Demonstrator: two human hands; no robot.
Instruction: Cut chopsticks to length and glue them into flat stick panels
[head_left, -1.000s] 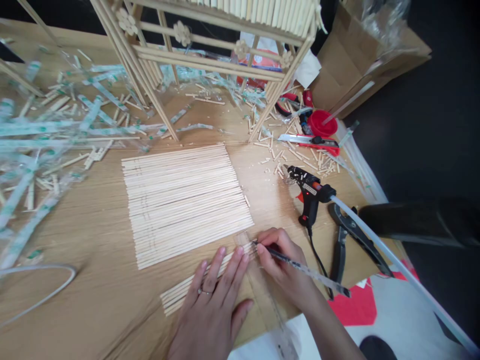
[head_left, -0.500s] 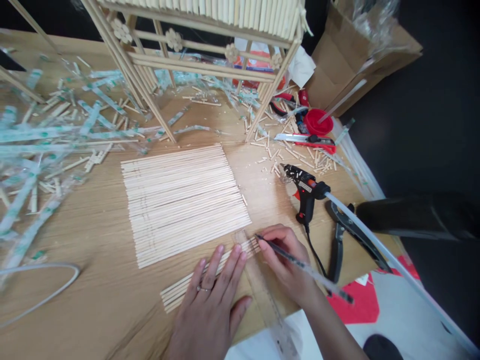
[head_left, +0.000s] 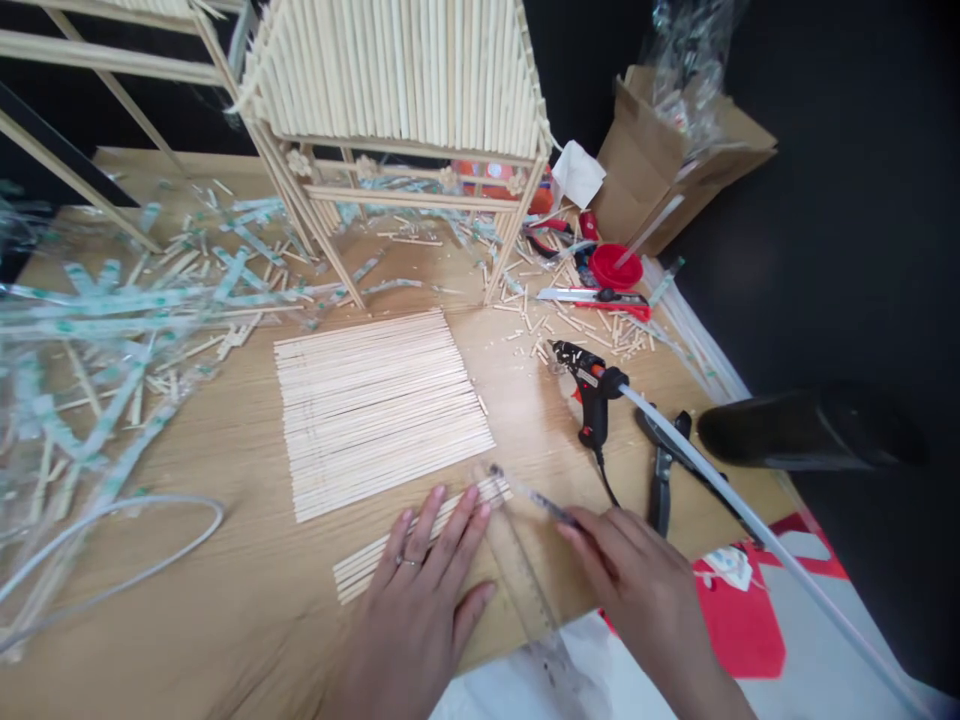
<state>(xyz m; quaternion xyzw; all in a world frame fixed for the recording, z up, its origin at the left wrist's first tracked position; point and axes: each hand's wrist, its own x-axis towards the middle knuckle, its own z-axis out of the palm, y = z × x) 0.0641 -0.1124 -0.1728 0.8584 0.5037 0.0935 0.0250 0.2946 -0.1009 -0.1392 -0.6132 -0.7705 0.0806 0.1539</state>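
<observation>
My left hand lies flat, fingers outstretched, across a short row of thin wooden sticks. Its fingertips press the sticks near a clear ruler, which crosses their right end. In my right hand is a slim pen, gripped near one end. The pen's other end points left, close to the ruler's top and the stick ends; whether it touches them I cannot tell. Just beyond lies a wide mat of sticks laid side by side.
A stick-built model house stands behind. A glue gun, a utility knife, pliers and a black cylinder are at the right. Plastic wrappers litter the left; a cardboard box stands at the back.
My right hand has drawn back to the right, away from the sticks, and the pen now reaches forward from it. My left hand stays on the sticks. The camera view has shifted, showing more of the house.
</observation>
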